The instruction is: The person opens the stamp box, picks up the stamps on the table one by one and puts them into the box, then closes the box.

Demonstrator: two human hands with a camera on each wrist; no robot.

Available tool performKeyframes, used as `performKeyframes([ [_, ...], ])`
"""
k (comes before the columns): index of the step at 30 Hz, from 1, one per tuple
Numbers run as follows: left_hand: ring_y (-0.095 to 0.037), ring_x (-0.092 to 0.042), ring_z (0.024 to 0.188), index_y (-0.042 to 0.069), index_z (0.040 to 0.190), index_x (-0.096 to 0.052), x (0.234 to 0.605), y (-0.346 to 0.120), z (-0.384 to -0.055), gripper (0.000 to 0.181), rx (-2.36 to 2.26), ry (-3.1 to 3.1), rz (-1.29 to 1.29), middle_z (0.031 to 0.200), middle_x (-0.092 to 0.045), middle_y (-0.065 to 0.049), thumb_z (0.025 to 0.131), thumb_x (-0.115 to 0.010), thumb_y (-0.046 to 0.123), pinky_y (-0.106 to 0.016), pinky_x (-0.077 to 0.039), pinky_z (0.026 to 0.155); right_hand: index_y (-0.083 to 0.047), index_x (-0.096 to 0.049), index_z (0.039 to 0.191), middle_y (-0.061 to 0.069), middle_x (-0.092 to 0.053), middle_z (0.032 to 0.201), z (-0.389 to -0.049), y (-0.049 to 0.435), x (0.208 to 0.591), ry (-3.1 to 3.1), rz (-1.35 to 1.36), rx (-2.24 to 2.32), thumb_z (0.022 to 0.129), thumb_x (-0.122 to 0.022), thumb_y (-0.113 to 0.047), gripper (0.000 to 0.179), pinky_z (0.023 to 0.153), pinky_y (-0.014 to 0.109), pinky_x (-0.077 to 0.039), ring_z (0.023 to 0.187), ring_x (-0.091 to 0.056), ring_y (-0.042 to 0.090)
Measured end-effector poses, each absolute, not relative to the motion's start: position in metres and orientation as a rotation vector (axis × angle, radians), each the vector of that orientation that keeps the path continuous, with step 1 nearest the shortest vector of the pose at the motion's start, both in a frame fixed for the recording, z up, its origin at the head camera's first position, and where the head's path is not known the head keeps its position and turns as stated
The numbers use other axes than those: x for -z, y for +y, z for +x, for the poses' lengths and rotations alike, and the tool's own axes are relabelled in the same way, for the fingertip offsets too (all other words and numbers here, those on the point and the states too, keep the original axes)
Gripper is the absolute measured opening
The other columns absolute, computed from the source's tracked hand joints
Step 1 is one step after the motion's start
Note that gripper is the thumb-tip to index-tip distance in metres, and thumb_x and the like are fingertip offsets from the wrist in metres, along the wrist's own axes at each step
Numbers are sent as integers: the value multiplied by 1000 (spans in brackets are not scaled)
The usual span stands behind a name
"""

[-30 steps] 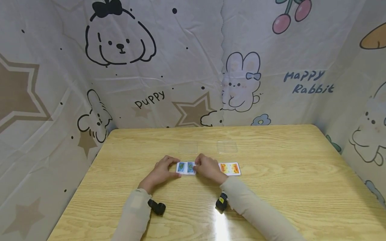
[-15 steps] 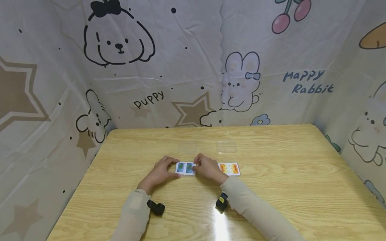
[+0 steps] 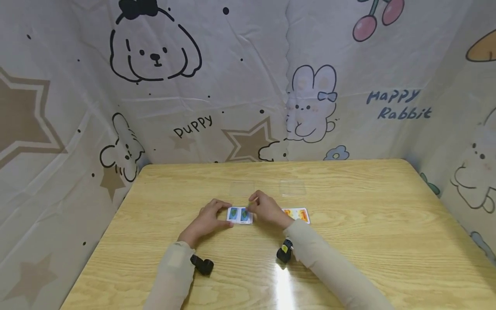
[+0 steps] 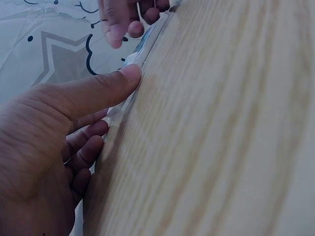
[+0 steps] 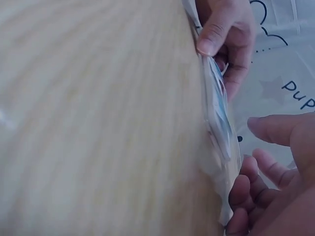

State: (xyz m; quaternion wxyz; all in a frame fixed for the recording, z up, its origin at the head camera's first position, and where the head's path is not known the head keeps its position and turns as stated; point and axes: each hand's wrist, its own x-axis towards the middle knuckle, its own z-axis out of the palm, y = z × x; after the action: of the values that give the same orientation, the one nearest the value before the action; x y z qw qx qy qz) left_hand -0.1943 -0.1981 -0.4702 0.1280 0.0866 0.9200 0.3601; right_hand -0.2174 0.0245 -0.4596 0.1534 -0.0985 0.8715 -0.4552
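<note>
A stack of blue-and-green picture cards (image 3: 239, 216) lies on the table in a shallow clear plastic case (image 5: 212, 118), seen edge-on in the right wrist view. My left hand (image 3: 208, 218) grips its left end, thumb (image 4: 129, 73) on the near edge and fingers at the far edge. At the right end my right hand (image 3: 268, 209) hovers with thumb and fingers apart and loosely bent, nothing between them. A second set of cards (image 3: 301, 214), orange and yellow, lies to the right, partly hidden behind my right hand and wrist.
Two clear plastic lids or trays lie farther back: a left one (image 3: 242, 188) and a right one (image 3: 292, 187). Behind the wooden table (image 3: 372, 241) hangs a printed cloth (image 3: 240, 86). A black wrist camera (image 3: 202, 265) sits near my left sleeve.
My right hand has risen a little from the right end of the blue cards, its fingers parting. My left hand keeps its grip at the left end.
</note>
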Motion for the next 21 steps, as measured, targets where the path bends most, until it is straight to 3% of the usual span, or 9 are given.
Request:
performKeyframes([
  [14,-29,-46,121,20,131,-59,472,-201,-196,57,-1027,2692,284,130,-52,-3,79,-80,33,-52,-35,104,-6,-43,134,4,-50,84,-246,21,455,2452,-206,1325,86,-72,-20,57,61,24,-40,69,-48,16],
  [21,-29,-46,122,20,130,-59,473,-200,-196,57,-1030,2694,296,130,-52,-3,79,-80,33,-52,-34,106,-11,-37,144,21,-56,121,-258,27,460,2417,-199,1302,86,-71,-20,68,73,27,-44,83,-53,18],
])
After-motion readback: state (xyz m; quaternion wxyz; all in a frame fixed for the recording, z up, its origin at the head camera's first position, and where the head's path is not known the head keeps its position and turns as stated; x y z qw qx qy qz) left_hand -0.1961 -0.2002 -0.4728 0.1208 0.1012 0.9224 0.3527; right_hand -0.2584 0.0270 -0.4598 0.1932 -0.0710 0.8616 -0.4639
